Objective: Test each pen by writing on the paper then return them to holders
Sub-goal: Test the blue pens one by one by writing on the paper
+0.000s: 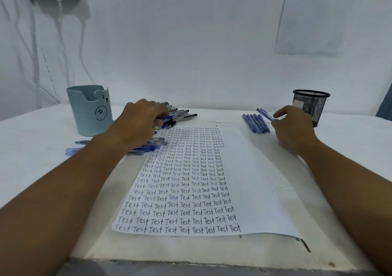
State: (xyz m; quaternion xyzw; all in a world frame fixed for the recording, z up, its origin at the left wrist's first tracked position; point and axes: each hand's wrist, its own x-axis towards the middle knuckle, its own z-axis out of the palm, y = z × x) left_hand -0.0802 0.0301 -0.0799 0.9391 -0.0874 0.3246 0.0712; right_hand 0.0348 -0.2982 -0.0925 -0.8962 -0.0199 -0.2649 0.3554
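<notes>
White paper (244, 169) flat on surface, left part filled with rows of "Test". Pile of black and blue pens (180, 114) at its top-left corner. Row of blue pens (255, 123) lying top-right; one blue pen (265, 114) tilted above them. Teal bear holder (90, 110) upright far left, black mesh holder (310, 106) upright far right.

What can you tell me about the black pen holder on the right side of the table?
The black pen holder is a round cup that looks like metal wire mesh, with a solid dark rim and base. It stands upright on the white table, at the far right near the wall. Something white with a bit of red shows through the mesh; no pens stick out above its rim. The right hand, pinching a blue pen, lies just in front of it.
</notes>
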